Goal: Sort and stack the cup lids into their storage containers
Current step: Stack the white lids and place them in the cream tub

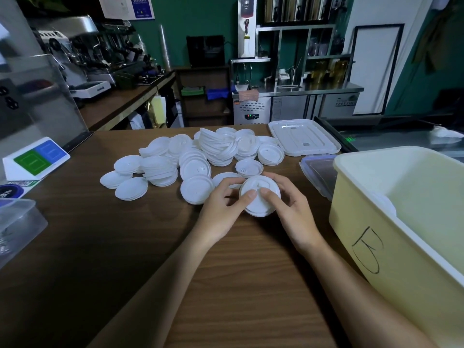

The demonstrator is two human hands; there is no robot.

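A small stack of white cup lids (258, 204) sits between both my hands just above the wooden table (125, 234). My left hand (221, 209) grips its left rim, thumb on top. My right hand (288, 204) grips its right side, thumb pressing the top. Behind them lies a wide heap of white lids (195, 159), some nested in short stacks, some loose. A pale yellow storage container (364, 234) with a black mark on its wall stands at the right; white lids (386, 207) show inside it.
A white container cover (303, 136) lies flat behind the heap, and a clear cover with a blue rim (319, 172) leans by the yellow container. A clear plastic box (17, 222) stands at the left edge, a green-and-blue card stand (37, 156) behind it.
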